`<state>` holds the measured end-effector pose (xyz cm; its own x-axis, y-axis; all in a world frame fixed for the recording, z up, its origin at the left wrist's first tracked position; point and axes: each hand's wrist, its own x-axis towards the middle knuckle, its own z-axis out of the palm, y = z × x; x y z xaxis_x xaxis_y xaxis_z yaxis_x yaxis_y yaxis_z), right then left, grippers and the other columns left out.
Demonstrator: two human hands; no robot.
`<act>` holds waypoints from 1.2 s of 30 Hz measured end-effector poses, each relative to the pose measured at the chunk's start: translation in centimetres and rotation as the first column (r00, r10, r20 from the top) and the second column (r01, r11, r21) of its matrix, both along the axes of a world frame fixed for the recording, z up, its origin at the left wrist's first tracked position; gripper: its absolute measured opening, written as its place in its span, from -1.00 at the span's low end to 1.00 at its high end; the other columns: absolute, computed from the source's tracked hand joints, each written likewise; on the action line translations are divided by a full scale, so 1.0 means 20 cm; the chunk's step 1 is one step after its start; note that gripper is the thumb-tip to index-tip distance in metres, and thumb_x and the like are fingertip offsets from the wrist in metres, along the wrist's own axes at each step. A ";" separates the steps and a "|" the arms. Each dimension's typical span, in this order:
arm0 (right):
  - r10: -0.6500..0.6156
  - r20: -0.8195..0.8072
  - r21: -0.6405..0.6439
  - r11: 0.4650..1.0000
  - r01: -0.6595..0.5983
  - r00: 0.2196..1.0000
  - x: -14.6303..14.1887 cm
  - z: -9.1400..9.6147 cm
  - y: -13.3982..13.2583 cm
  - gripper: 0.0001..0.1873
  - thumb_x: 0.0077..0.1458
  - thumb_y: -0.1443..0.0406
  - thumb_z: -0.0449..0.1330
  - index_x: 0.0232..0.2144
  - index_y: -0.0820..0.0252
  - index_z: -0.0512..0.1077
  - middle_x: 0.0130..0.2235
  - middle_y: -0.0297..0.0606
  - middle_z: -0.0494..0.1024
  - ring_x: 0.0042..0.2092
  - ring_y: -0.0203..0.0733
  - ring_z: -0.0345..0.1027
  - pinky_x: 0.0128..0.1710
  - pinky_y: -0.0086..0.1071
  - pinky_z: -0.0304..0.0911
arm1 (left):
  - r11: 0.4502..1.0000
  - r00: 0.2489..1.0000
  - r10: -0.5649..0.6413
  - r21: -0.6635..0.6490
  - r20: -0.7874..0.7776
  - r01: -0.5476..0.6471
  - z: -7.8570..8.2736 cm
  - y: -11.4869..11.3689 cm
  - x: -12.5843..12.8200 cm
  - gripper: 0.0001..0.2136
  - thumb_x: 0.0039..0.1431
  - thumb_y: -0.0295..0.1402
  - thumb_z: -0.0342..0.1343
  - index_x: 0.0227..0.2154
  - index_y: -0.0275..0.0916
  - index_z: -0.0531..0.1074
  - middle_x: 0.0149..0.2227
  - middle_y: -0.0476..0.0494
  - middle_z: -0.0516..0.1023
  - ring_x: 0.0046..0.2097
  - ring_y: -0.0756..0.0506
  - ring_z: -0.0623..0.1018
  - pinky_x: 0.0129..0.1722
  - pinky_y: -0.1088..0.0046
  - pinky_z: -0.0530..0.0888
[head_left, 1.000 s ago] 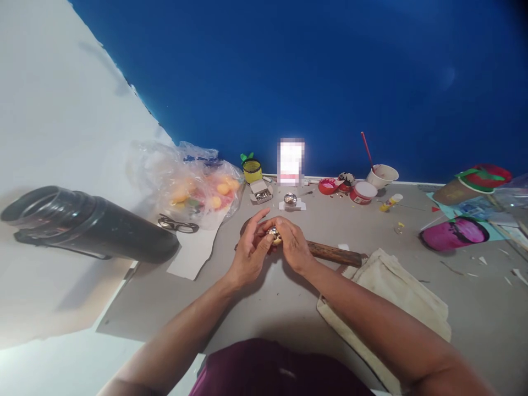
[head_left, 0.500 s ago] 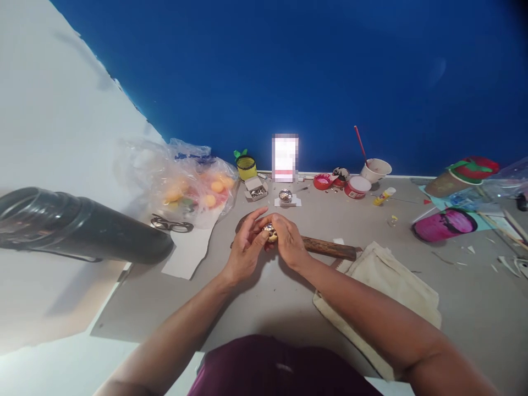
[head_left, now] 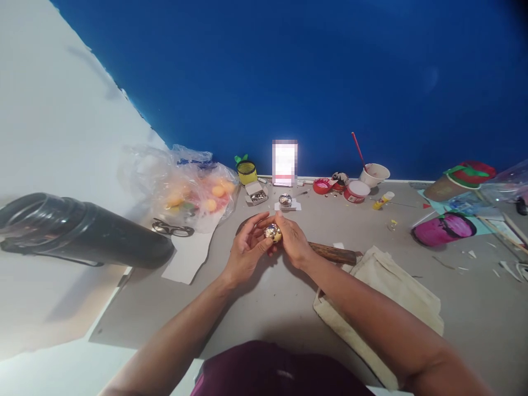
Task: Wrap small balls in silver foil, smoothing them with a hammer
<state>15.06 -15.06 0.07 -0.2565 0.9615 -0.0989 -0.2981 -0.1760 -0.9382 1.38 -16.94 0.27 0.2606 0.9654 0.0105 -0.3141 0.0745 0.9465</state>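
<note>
My left hand point(head_left: 246, 253) is closed round a small shiny ball point(head_left: 272, 233), its thumb lying along the near side. The ball looks gold and silver, with a bumpy, studded surface. From the right, my right hand point(head_left: 293, 242) closes over the same ball, its thumb and fingertips against the top. Anything small between those fingertips is hidden. Behind and below both hands lies a tool with a dark wooden handle point(head_left: 333, 253); its other end is mostly covered by my left hand. Beyond the hands, a second shiny ball point(head_left: 285, 200) rests on a piece of white paper point(head_left: 293, 207).
An open small box point(head_left: 256, 196) of shiny metal bits stands by a yellow cup point(head_left: 246, 173). At left are a dark bottle point(head_left: 91, 231), glasses point(head_left: 173, 227) and a plastic bag point(head_left: 193, 187). A folded cloth point(head_left: 383, 297), paint tubs point(head_left: 357, 191) and a pink cup point(head_left: 444, 229) are at right.
The ball has turned or shifted slightly to the right in my hands, and more of its surface shows. Both hands still hold it. The camera view has tilted a little.
</note>
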 end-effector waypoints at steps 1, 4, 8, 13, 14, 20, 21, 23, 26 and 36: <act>0.001 -0.003 -0.009 1.000 -0.001 1.000 0.00 0.00 0.00 -0.27 0.16 -0.31 0.03 -0.23 0.20 0.55 -0.54 -0.31 0.49 -0.60 -0.25 0.27 -0.61 -0.36 0.22 | 1.000 1.000 0.011 -0.002 0.006 -0.011 0.00 0.00 0.00 -0.43 0.08 -0.28 0.40 0.15 -0.15 0.38 0.06 -0.27 0.55 -0.32 -0.02 0.57 -0.37 0.43 0.52; 0.012 -0.015 -0.017 1.000 -0.012 1.000 0.00 0.00 0.00 -0.26 0.16 -0.31 0.02 -0.21 0.19 0.56 -0.46 -0.25 0.55 -0.55 -0.23 0.32 -0.58 -0.35 0.25 | 0.999 0.999 0.036 -0.005 0.024 -0.035 0.01 0.00 0.00 -0.45 0.03 -0.33 0.43 0.10 -0.17 0.41 0.07 -0.28 0.55 -0.22 -0.07 0.58 -0.38 0.48 0.51; 0.010 0.007 0.042 0.999 -0.011 1.000 -0.01 -0.01 -0.01 -0.26 0.19 -0.31 -0.02 -0.23 0.16 0.57 -0.38 -0.19 0.60 -0.37 -0.10 0.46 -0.52 -0.32 0.30 | 0.999 0.999 0.038 0.002 0.022 -0.038 0.01 0.00 0.00 -0.42 -0.02 -0.36 0.45 0.09 -0.17 0.43 0.06 -0.28 0.56 -0.17 -0.11 0.59 -0.41 0.51 0.49; -0.094 0.098 0.156 0.985 0.078 0.991 -0.02 -0.02 -0.01 -0.29 0.21 -0.30 -0.04 -0.31 0.12 0.58 -0.32 -0.16 0.62 -0.22 -0.04 0.48 -0.38 -0.29 0.36 | 1.000 0.999 0.022 0.013 0.030 -0.023 -0.01 0.00 0.00 -0.43 0.00 -0.38 0.44 0.11 -0.14 0.45 0.11 -0.29 0.54 -0.11 -0.13 0.60 -0.33 0.48 0.51; -0.083 0.093 0.154 0.986 0.068 0.992 -0.01 -0.02 -0.01 -0.28 0.21 -0.31 -0.05 -0.30 0.12 0.58 -0.32 -0.16 0.62 -0.25 -0.05 0.47 -0.40 -0.30 0.35 | 1.000 0.999 0.018 0.017 0.041 -0.018 -0.01 0.00 0.00 -0.42 0.00 -0.39 0.44 0.12 -0.13 0.45 0.13 -0.28 0.53 -0.08 -0.14 0.60 -0.29 0.46 0.52; 0.051 -0.040 0.084 0.995 -0.047 0.998 0.04 -0.03 0.02 -0.26 0.26 -0.28 -0.09 -0.20 0.18 0.56 -0.38 -0.22 0.57 -0.51 -0.26 0.31 -0.54 -0.37 0.24 | 0.997 0.985 -0.068 -0.010 0.161 0.071 0.01 0.01 -0.01 -0.39 0.08 -0.39 0.40 0.21 -0.07 0.37 0.11 -0.23 0.54 -0.09 -0.11 0.60 -0.22 0.42 0.54; 0.076 -0.058 0.086 0.994 -0.070 0.995 0.05 -0.03 0.02 -0.28 0.26 -0.27 -0.07 -0.19 0.19 0.55 -0.38 -0.23 0.56 -0.52 -0.27 0.30 -0.52 -0.37 0.25 | 0.996 0.981 -0.080 -0.020 0.175 0.085 0.01 0.01 -0.02 -0.38 0.09 -0.39 0.40 0.21 -0.06 0.36 0.06 -0.21 0.56 -0.14 -0.09 0.61 -0.23 0.42 0.54; 0.109 -0.060 0.113 0.988 -0.101 0.992 0.05 -0.02 0.02 -0.34 0.26 -0.24 0.00 -0.17 0.19 0.54 -0.40 -0.27 0.53 -0.52 -0.29 0.29 -0.49 -0.37 0.27 | 0.994 0.976 -0.098 -0.034 0.195 0.106 0.02 0.02 -0.03 -0.36 0.09 -0.37 0.40 0.23 -0.06 0.34 -0.03 -0.17 0.60 -0.23 -0.05 0.61 -0.24 0.42 0.53; 0.083 0.012 0.198 0.977 -0.084 0.996 0.04 -0.01 0.02 -0.41 0.29 -0.19 0.03 -0.17 0.17 0.52 -0.48 -0.35 0.46 -0.52 -0.29 0.28 -0.47 -0.38 0.26 | 0.990 0.972 -0.115 -0.057 0.207 0.129 0.01 0.03 -0.04 -0.37 0.09 -0.34 0.41 0.22 -0.08 0.35 -0.11 -0.13 0.61 -0.29 -0.04 0.62 -0.23 0.41 0.52; 0.054 0.144 0.230 0.969 -0.087 0.988 0.05 0.05 0.00 -0.32 0.26 -0.28 -0.09 -0.23 0.13 0.48 -0.56 -0.40 0.36 -0.50 -0.23 0.30 -0.42 -0.33 0.28 | 0.983 0.976 -0.103 -0.131 0.190 0.129 0.04 0.03 -0.04 -0.37 0.07 -0.32 0.42 0.21 -0.08 0.36 -0.24 -0.08 0.61 -0.31 -0.06 0.60 -0.24 0.39 0.49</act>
<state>15.99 -15.12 0.99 -0.3244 0.9417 0.0894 -0.1604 0.0383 -0.9863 0.53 -16.38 1.00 0.3774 0.9237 -0.0667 -0.4612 0.2499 0.8514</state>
